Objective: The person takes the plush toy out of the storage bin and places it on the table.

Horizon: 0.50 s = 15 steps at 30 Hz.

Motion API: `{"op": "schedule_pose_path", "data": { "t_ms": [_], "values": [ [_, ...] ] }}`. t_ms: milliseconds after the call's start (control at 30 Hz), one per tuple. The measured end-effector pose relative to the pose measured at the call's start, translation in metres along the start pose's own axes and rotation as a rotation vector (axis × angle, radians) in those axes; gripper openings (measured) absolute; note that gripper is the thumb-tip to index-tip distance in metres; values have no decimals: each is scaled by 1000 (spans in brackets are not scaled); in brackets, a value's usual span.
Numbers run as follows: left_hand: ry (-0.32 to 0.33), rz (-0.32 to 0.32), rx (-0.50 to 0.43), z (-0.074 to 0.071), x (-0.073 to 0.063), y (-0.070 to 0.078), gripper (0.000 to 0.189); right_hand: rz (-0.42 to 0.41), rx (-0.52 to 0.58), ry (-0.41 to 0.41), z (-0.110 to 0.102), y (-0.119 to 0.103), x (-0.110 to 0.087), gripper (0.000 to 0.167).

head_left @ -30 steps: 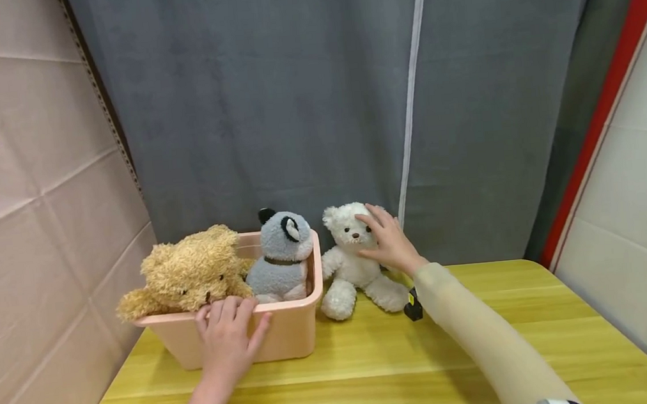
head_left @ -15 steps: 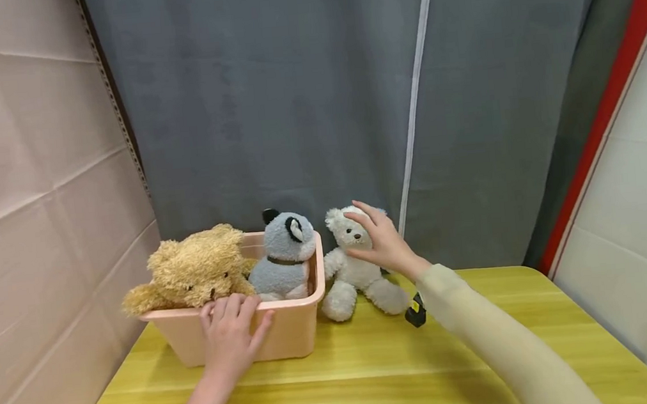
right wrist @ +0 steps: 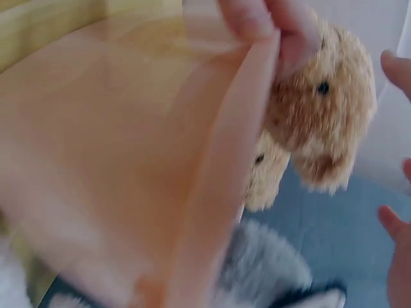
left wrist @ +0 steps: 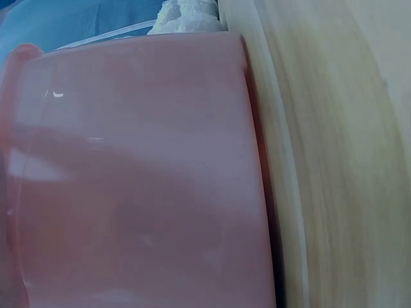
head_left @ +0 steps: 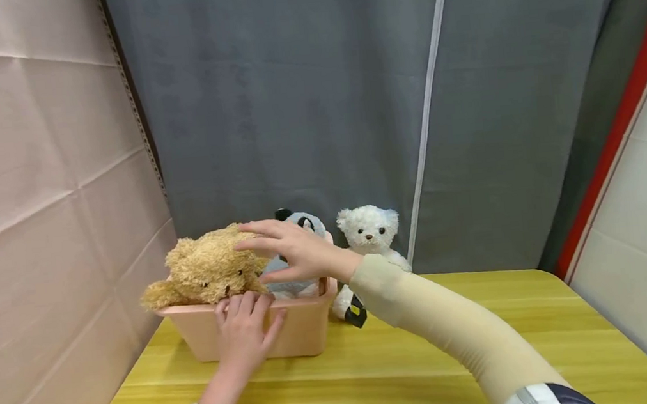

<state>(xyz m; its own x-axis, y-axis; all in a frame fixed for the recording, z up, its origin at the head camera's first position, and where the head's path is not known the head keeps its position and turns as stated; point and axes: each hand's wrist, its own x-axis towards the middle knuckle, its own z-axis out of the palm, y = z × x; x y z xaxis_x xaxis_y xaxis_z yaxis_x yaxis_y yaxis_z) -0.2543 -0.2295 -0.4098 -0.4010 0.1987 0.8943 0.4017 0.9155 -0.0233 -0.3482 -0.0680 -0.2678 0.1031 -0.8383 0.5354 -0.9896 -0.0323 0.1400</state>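
In the head view, my left hand (head_left: 243,337) grips the front rim of a pink plastic bin (head_left: 303,332), its fingers hooked over the edge. A golden-brown teddy bear (head_left: 208,270) sits in the bin, its head and one arm above the rim. Beside it in the bin is a grey plush animal (head_left: 287,288) with black ears, partly covered by my right hand (head_left: 299,250). That hand is held over the bin with its fingers spread, close to the brown bear and holding nothing. The bin's side wall (left wrist: 141,160) fills much of the left wrist view.
A white teddy bear (head_left: 369,227) sits on the table just right of the bin, its lower body partly behind my right sleeve (head_left: 432,321). The wooden table (head_left: 518,313) ends at a grey curtain (head_left: 303,101). A pale wall covering (head_left: 42,220) stands on the left.
My right hand has moved left from the white bear to above the bin, near the brown bear. The left hand keeps its grip on the rim. The head view has shifted slightly.
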Motion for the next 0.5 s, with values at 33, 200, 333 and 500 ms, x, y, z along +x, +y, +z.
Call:
{"op": "schedule_pose_path", "data": {
  "t_ms": [33,200,333,500],
  "values": [
    [10,3,1,1,0,1,42,-10,11,-38,3,-1,6,60],
    [48,6,3,4,-1,3,44,77,16,-259,12,-7,29,59],
    [47,-3,7,1,-1,4,43,161,-12,-382,17,-7,46,70],
    [25,-11,-2,-2,0,5,40,202,-60,-418,20,0,62,86]
  ]
}}
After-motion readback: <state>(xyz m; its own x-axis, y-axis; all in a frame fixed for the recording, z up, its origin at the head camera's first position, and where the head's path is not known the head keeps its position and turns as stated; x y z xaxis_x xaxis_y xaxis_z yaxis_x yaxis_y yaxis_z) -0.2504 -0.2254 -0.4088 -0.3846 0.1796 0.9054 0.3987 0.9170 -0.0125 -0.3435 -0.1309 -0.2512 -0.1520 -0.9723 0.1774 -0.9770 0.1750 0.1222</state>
